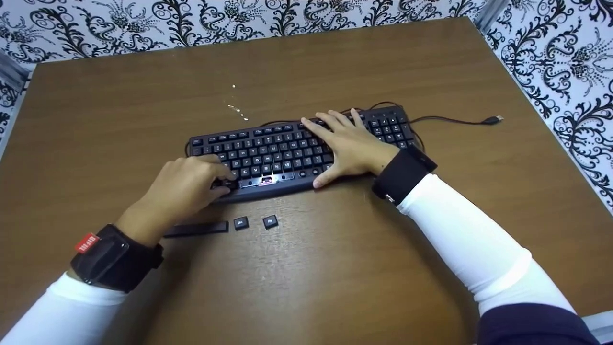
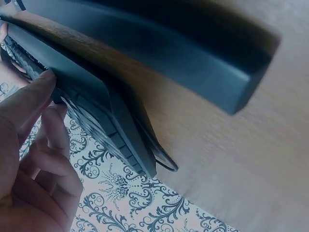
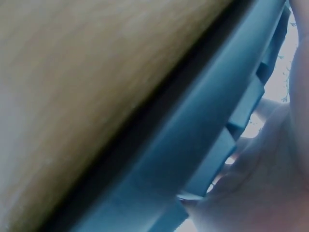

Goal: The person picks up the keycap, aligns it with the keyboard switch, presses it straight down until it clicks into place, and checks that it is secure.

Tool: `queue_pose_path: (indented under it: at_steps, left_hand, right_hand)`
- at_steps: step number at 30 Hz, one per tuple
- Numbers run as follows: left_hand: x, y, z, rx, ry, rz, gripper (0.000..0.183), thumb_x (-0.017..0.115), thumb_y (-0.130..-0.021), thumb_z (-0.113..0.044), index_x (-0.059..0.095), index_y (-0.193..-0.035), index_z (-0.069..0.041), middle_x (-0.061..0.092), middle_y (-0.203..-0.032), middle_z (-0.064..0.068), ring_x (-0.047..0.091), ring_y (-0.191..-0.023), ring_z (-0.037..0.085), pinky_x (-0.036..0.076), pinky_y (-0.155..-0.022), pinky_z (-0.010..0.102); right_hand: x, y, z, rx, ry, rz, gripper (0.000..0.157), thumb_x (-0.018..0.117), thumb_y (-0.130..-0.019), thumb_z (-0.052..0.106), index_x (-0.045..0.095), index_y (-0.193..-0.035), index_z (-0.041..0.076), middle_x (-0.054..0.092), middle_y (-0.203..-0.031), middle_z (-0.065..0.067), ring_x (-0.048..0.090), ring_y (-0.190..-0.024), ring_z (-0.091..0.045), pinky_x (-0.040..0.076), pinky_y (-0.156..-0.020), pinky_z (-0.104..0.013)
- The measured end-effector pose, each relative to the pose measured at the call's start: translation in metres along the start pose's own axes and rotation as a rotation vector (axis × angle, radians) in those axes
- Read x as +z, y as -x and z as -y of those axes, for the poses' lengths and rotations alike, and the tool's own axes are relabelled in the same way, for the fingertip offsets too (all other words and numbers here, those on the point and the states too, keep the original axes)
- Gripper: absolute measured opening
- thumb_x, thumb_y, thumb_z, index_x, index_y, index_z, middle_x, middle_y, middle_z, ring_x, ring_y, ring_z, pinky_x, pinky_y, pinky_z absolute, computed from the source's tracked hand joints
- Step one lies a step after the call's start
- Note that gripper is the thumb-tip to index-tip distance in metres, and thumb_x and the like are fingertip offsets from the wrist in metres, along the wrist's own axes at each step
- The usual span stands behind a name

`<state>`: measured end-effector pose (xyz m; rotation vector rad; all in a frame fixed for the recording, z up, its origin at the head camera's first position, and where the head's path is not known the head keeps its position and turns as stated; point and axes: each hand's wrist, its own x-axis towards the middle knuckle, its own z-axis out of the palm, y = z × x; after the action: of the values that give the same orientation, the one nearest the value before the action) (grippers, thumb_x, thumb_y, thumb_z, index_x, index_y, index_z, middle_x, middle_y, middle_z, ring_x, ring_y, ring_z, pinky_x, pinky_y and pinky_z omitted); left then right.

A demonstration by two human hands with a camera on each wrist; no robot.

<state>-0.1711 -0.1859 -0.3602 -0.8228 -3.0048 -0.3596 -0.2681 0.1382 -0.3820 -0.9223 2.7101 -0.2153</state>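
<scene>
A black keyboard (image 1: 261, 160) lies at a slant on the table, its space bar slot (image 1: 266, 180) bare. At its lower left corner, my left hand (image 1: 187, 184) has curled fingers, and thumb and forefinger pinch a key in the bottom row. The key itself is mostly hidden; the left wrist view shows the thumb (image 2: 36, 94) by the front edge. Spread over the right part of the keys, my right hand (image 1: 352, 148) rests with fingers straight and thumb on the front edge. A loose space bar (image 1: 198, 229) and two keycaps, one left (image 1: 241, 223) and one right (image 1: 270, 221), lie in front.
Behind the keyboard runs its cable, ending in a USB plug (image 1: 492, 120) at the right. Small pale specks (image 1: 238, 110) dot the wooden table (image 1: 335, 268) beyond the keyboard. Patterned black-and-white wall covering (image 1: 565, 72) borders the table's back and right sides.
</scene>
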Motion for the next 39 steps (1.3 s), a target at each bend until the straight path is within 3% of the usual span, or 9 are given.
queue_pose_path:
  at_steps: [15, 24, 32, 39]
  left_hand:
    - [-0.003, 0.002, -0.001, -0.013, -0.012, 0.017, 0.019, 0.077, -0.087, -0.018, 0.079, -0.106, -0.018, 0.076, -0.109, 0.005, 0.074, -0.092, 0.029, 0.059, -0.070, 0.052]
    - [0.000, 0.002, -0.004, -0.013, -0.035, -0.021, 0.013, 0.077, -0.087, -0.017, 0.080, -0.100, -0.016, 0.077, -0.101, 0.004, 0.074, -0.084, 0.027, 0.058, -0.063, 0.049]
    - [0.000, 0.002, -0.007, 0.054, -0.138, -0.019, 0.004, 0.076, -0.087, -0.014, 0.079, -0.090, -0.013, 0.073, -0.088, 0.008, 0.070, -0.072, 0.030, 0.056, -0.055, 0.047]
    - [0.000, -0.001, -0.010, 0.012, -0.089, -0.027, 0.005, 0.076, -0.086, -0.010, 0.078, -0.083, -0.013, 0.074, -0.084, 0.006, 0.071, -0.074, 0.029, 0.058, -0.060, 0.050]
  right_hand:
    - [0.001, 0.001, 0.000, -0.006, 0.005, -0.001, 0.134, 0.072, -0.058, 0.085, 0.003, -0.161, 0.033, 0.010, -0.168, -0.012, 0.005, -0.155, -0.039, -0.006, -0.121, -0.067]
    - [0.001, 0.001, 0.000, -0.009, 0.005, -0.006, 0.134, 0.072, -0.058, 0.085, 0.005, -0.161, 0.032, 0.010, -0.168, -0.013, 0.006, -0.155, -0.039, -0.006, -0.120, -0.067]
    - [0.001, 0.000, 0.000, -0.009, -0.002, -0.004, 0.134, 0.072, -0.058, 0.085, 0.005, -0.161, 0.032, 0.010, -0.168, -0.013, 0.006, -0.155, -0.039, -0.007, -0.121, -0.067]
    - [-0.001, 0.001, 0.000, -0.008, 0.001, 0.000, 0.135, 0.072, -0.058, 0.085, 0.004, -0.161, 0.032, 0.010, -0.168, -0.013, 0.005, -0.155, -0.038, -0.007, -0.121, -0.066]
